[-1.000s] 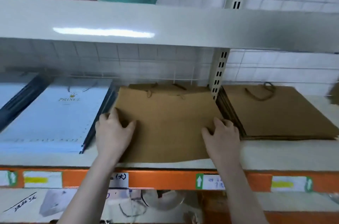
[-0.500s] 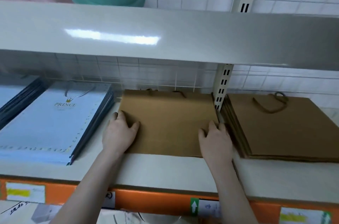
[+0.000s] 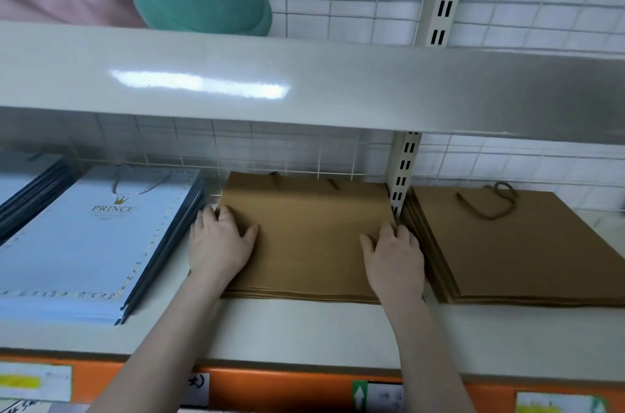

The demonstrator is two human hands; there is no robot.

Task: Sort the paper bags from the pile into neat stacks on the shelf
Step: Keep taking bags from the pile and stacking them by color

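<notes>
Both bare forearms enter from the lower edge, reaching forward and up, roughly parallel, well apart; left forearm angles in from lower left, right forearm runs nearly straight up the frame. Left hand (image 3: pixel 219 245): palm down, fingers extended forward and slightly bent at the tips, thumb spread out toward the right; lies flat, nothing pinched. Right hand (image 3: pixel 395 257): palm down, fingers extended forward, tips slightly bent, thumb spread out toward the left; also flat, no grasp. Wrists level with the forearms; the two hands at about the same height, thumbs pointing toward each other.
</notes>
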